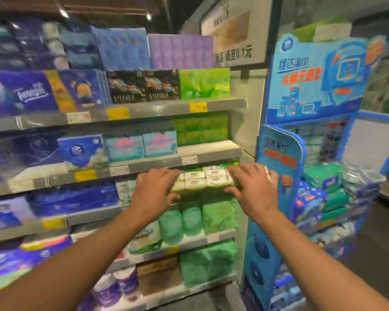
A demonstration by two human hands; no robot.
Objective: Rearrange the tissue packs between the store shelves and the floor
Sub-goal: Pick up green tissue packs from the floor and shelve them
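A white-and-green tissue pack (pixel 203 178), made of several small packets, sits on the third shelf from the top at the right end of the shelving. My left hand (pixel 155 187) lies over its left end with fingers spread and nearly straight. My right hand (pixel 253 187) covers its right end the same way, thumb under the front edge. Neither hand has its fingers curled round the pack. Green roll packs (pixel 198 218) stand on the shelf just below it.
Grey shelves (pixel 189 158) carry blue, purple, black and green tissue packs above and left. A blue cardboard promo stand (pixel 279 158) crowds the shelving's right end, with a rack of wipes packs (pixel 323 191) behind it. Dark floor (pixel 357 265) lies at lower right.
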